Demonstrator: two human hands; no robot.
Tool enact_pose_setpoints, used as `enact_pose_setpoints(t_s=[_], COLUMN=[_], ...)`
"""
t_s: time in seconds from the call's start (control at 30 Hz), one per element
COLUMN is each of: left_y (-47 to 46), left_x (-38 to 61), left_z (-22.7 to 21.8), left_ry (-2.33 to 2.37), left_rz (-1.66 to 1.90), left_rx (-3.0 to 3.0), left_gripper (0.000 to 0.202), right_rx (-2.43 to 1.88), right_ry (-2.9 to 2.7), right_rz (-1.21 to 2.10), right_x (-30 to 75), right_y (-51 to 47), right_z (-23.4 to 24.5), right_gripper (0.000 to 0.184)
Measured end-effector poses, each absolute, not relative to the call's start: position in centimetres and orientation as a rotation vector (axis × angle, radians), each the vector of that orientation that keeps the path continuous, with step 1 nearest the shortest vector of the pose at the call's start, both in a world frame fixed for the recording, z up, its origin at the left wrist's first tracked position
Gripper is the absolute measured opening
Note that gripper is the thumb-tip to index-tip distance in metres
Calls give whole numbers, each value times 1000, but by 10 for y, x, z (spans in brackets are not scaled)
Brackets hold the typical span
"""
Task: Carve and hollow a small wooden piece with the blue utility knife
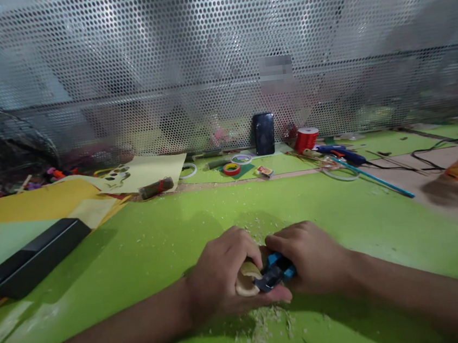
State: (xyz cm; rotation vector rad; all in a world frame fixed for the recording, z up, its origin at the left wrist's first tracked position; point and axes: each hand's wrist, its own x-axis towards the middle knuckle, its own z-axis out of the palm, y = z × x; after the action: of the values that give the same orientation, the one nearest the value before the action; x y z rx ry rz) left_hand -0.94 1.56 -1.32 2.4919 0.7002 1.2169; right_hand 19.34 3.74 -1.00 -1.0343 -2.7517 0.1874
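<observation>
Near the front of the green work surface, my left hand (226, 264) is closed around a short, pale, hollow bamboo piece (245, 283), with its open end facing me. My right hand (311, 255) grips pliers (275, 271) with blue handles and a dark metal head. The tips of the pliers meet the rim of the bamboo piece; whether they are clamped on it I cannot make out. My left thumb reaches under the pliers' head. Pale shavings (264, 334) lie scattered on the green sheet (154, 234) below and beyond both hands.
A long black box (37, 257) lies at left on coloured paper. Behind are a tied dark roll (156, 188), tape rolls (231, 169), a matchbox (264, 171), an upright phone (264, 134), a red ribbon spool (306, 139) and a corded blue glue gun (342, 154). A perforated metal screen (200, 49) closes the back.
</observation>
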Motion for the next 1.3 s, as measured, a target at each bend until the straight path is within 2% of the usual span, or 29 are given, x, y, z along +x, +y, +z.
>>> enact_pose_setpoints(t_s=[0.37, 0.8, 1.3], left_y=[19, 18, 19], left_x=[-13, -12, -10], left_z=[-20, -20, -17], left_ry=[839, 802, 937], left_rz=[1258, 1240, 1205], left_rx=[2389, 2555, 2582], left_gripper=[48, 39, 31], right_rx=[-998, -1075, -1360], right_ry=[-2644, -2732, -2698], right_rz=[339, 261, 176], right_x=[196, 193, 191], right_y=[53, 50, 41], right_z=[-18, -11, -7], right_gripper=[11, 11, 20])
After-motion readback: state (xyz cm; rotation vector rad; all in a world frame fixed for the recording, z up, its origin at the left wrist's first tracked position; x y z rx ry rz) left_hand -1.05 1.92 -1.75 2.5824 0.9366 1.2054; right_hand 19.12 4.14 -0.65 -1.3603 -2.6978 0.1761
